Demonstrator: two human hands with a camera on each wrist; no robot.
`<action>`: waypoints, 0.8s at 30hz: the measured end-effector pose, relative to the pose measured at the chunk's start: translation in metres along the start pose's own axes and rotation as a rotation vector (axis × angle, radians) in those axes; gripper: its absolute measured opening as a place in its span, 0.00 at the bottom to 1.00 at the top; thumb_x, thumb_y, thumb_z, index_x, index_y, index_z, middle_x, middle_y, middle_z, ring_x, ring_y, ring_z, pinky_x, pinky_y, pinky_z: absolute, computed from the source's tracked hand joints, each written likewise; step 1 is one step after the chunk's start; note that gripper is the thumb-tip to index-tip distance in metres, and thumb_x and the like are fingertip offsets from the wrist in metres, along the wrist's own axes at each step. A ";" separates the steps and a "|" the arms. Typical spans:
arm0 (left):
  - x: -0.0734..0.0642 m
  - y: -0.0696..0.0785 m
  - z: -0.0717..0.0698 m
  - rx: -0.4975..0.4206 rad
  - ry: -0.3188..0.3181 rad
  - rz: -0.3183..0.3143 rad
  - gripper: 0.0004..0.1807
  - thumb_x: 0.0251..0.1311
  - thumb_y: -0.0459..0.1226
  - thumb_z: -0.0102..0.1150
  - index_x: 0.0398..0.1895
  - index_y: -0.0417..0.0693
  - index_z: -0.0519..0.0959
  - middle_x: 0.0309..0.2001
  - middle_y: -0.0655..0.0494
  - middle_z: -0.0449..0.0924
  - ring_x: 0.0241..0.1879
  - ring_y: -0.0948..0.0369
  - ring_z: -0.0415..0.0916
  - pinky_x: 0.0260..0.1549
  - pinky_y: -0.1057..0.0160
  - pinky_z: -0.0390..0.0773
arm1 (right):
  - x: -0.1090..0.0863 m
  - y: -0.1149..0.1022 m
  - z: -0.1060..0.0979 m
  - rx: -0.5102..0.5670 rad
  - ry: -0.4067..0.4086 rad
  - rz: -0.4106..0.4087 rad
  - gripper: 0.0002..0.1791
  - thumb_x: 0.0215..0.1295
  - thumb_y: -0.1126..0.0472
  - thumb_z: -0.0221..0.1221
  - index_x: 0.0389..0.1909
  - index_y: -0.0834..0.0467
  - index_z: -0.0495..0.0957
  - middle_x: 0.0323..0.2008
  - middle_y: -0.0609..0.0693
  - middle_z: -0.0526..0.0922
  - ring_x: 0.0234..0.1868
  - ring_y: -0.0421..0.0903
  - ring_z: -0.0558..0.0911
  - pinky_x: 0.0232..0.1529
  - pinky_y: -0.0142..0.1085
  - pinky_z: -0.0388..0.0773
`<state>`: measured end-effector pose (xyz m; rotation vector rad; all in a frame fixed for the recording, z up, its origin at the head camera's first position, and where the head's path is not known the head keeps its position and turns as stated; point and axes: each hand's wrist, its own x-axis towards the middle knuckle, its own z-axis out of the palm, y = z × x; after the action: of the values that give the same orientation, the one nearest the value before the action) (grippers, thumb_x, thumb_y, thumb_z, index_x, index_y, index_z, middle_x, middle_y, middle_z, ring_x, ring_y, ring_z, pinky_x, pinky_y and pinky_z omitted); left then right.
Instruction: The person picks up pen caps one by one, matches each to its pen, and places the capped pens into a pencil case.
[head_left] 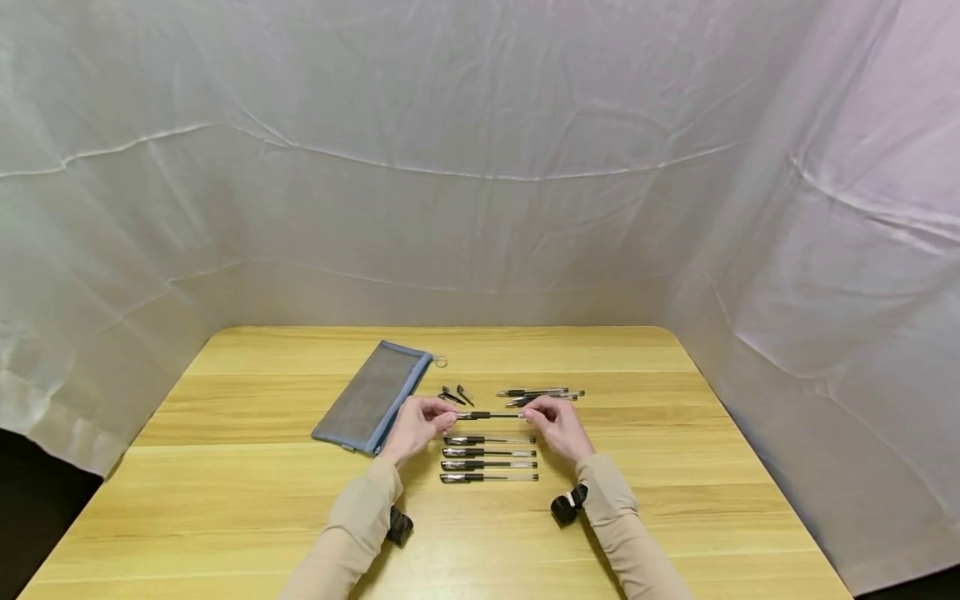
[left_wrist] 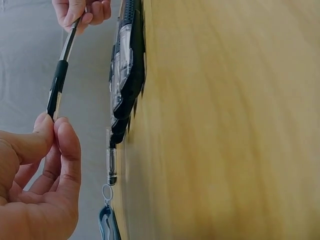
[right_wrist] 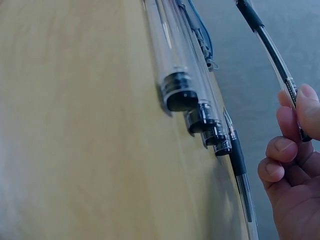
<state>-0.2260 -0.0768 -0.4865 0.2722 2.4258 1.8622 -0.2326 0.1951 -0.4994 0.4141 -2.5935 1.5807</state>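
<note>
Above the table, my two hands hold one clear-barrelled gel pen (head_left: pixel 483 415) level between them, with its black grip near the middle. My left hand (head_left: pixel 422 427) pinches the cap end with thumb and forefinger, as the left wrist view shows with the pen (left_wrist: pixel 60 75) apart from the table. The tail end is between the thumb and fingers of my right hand (head_left: pixel 558 427); the right wrist view shows this hand (right_wrist: pixel 295 165) close up. Nearer the body, several capped gel pens (head_left: pixel 487 465) lie in a parallel row, caps to the left.
A grey mesh pouch (head_left: pixel 367 396) with blue edging lies left of the hands, its ring (head_left: pixel 440 361) at the far corner. Small black pen caps (head_left: pixel 459 395) lie beside it. Several uncapped pens (head_left: pixel 536 392) lie loosely at the back right. Pale curtains (head_left: pixel 480 208) surround the wooden table (head_left: pixel 225 500).
</note>
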 end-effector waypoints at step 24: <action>0.000 -0.001 -0.004 0.057 -0.010 0.021 0.05 0.62 0.28 0.65 0.39 0.36 0.86 0.32 0.36 0.86 0.29 0.53 0.82 0.31 0.62 0.83 | 0.003 -0.001 -0.002 0.037 -0.056 0.036 0.07 0.69 0.67 0.60 0.38 0.68 0.84 0.37 0.66 0.86 0.35 0.44 0.80 0.39 0.27 0.75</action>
<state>-0.2266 -0.0809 -0.4860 0.3104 2.4821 1.7976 -0.2356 0.1959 -0.4973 0.4230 -2.6303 1.6538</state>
